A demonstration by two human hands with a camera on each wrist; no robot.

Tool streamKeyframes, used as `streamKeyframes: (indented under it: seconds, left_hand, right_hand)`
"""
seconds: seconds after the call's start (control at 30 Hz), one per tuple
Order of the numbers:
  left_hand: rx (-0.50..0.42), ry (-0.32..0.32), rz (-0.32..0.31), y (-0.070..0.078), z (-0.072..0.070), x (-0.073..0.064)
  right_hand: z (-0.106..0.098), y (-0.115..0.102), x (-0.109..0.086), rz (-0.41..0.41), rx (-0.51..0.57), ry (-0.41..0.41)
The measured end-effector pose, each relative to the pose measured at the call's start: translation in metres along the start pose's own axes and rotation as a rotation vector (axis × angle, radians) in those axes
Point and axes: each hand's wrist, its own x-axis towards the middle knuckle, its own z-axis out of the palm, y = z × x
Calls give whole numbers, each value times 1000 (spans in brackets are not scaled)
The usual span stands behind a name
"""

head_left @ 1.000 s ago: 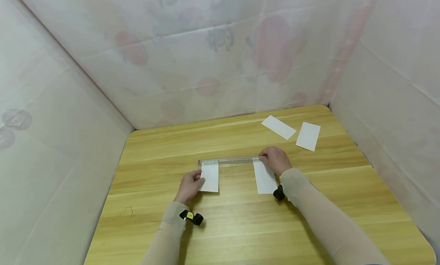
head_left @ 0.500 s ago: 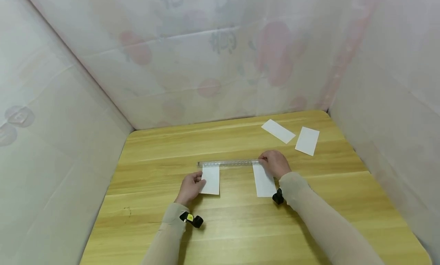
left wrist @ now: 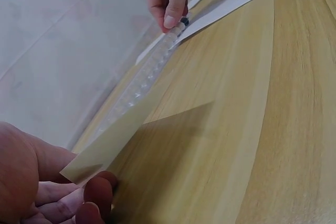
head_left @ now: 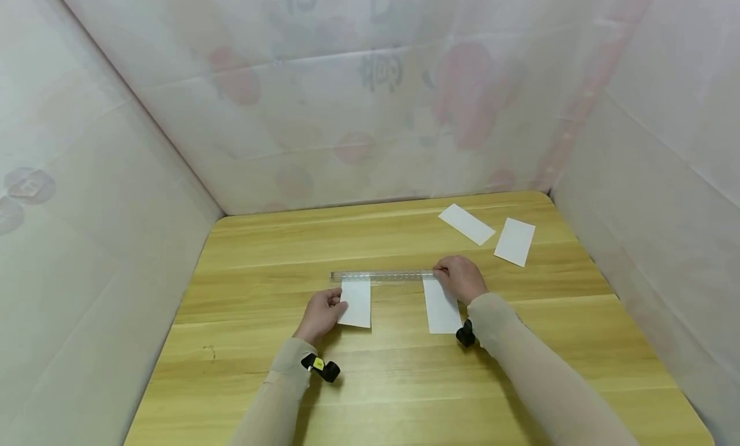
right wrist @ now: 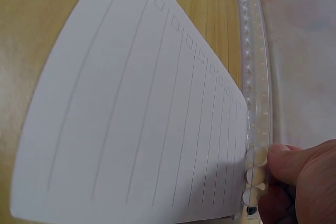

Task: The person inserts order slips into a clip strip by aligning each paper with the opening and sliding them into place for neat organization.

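My left hand [head_left: 320, 313] pinches the left edge of a small white paper card [head_left: 355, 303], thumb on top and fingers beneath. In the left wrist view this card [left wrist: 113, 137] is tilted and casts a shadow on the table. Its far edge meets a clear plastic strip [head_left: 399, 276] that has a row of rounded, ring-like bumps. My right hand [head_left: 462, 278] pinches the right end of this strip [right wrist: 254, 77] between thumb and fingers. Under that end lies a second card [head_left: 442, 310], printed with lines and a row of little boxes, partly covered by the right hand.
Two more white cards, one slanted [head_left: 467, 224] and one more upright [head_left: 514, 241], lie at the back right of the wooden table [head_left: 381, 382]. Pale fabric walls [head_left: 324, 99] enclose its back and sides. A black camera [head_left: 321, 367] sits on the left wrist, another [head_left: 466, 334] on the right.
The head view has shifted slightly. Both hands keep their grips, with the strip and cards in nearly the same places.
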Motion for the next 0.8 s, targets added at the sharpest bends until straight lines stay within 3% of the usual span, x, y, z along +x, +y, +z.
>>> streamKeyframes:
  seconds: [0.8]
  left_hand:
    - [-35,-2,-7,7,11,3]
  right_hand:
    - [-6,0,1,-3,-25,-2]
